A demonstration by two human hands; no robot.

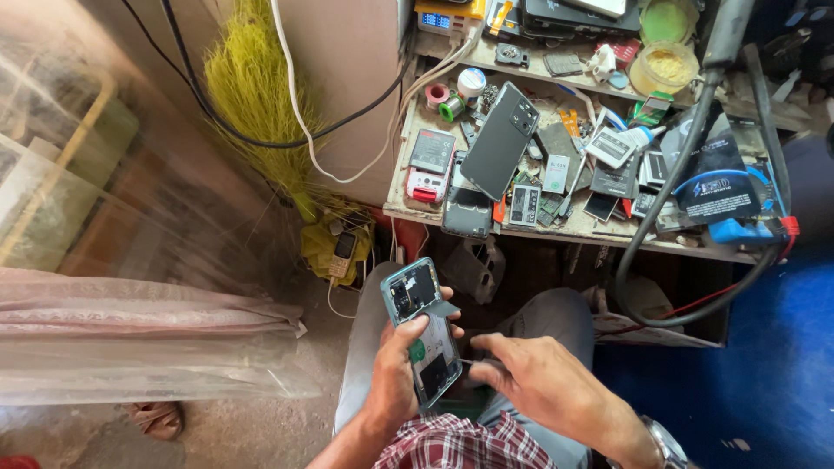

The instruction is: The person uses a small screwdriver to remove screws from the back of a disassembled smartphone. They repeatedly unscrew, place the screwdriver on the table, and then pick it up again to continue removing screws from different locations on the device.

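The opened phone in the left hand shows bare metal and dull circuit parts inside a glossy teal plastic frame. The dark phone lying on the tabletop has a smooth, matt grey back. The tabletop itself is worn, scuffed wood. Thick cables look like smooth black rubber. The broom is dry, rough yellow-green straw. Clear plastic sheeting is shiny and wrinkled. The floor is rough concrete.

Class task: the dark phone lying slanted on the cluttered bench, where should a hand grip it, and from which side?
Grip the dark phone across its two long edges near the middle, coming from above. It lies flat and slanted on top of loose parts, so its long edges look exposed, while clutter crowds both ends.
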